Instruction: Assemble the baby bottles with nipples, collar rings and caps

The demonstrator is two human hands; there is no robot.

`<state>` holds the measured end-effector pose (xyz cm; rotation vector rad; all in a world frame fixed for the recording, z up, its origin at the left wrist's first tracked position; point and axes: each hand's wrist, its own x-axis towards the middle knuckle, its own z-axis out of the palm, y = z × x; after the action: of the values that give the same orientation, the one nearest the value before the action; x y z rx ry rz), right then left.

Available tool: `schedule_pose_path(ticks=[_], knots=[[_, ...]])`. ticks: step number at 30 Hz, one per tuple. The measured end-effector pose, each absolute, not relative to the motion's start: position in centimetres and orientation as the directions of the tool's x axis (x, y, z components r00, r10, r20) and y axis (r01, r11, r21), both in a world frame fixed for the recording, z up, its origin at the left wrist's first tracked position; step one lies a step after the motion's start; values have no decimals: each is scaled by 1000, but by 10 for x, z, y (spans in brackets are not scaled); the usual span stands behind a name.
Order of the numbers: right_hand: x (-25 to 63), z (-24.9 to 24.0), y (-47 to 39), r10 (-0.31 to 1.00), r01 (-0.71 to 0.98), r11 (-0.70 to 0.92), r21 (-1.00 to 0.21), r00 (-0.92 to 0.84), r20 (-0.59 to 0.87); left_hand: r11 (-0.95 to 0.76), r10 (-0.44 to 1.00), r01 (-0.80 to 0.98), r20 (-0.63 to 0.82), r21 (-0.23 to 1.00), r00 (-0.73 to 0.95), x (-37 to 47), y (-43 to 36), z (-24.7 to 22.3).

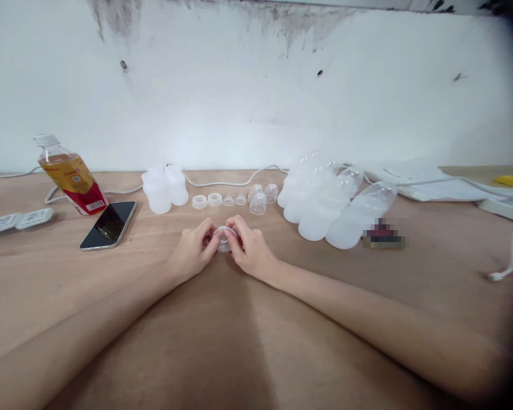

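My left hand (195, 248) and my right hand (253, 250) meet over the table, their fingers and thumbs closed around a translucent bottle ring (224, 244). Clear material shows inside it, but the fingers cover part of it. Just beyond my hands, two white bottle rings (207, 200) lie in a row with two small clear nipples (234, 200). Three clear domed caps (257, 203) stand to the right of these. White bottle bodies (157, 193) are grouped at the back left. Several capped baby bottles (320, 205) stand close together at the right.
A black-screened phone (108, 225) and a drink bottle (74, 179) are on the left, near clear plastic packs (19, 220). White cables (228, 183) run along the wall. A white bag (414, 179) and a pixelated item (382, 234) lie at the right.
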<state>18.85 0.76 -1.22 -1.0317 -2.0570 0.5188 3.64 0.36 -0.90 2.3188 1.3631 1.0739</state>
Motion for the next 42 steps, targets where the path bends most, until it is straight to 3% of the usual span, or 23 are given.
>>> schedule_pose_path(ticks=[8,22,30,37,42], knots=[[190,-8,6,801,457,590,-665,-437,410,-552,820,643,485,530,305,35,1,-6],[191,-14,10,742,501,671,-546,-450,497,-557,816,681,464,475,344,34,4,-13],[189,-11,10,811,491,583,-648,-405,423,-515,852,611,440,602,284,34,7,-11],[190,-12,10,790,520,613,-595,-409,457,-528,844,626,435,574,313,35,4,-10],[190,-11,10,788,491,615,-618,-426,445,-495,866,602,415,627,280,34,5,-11]])
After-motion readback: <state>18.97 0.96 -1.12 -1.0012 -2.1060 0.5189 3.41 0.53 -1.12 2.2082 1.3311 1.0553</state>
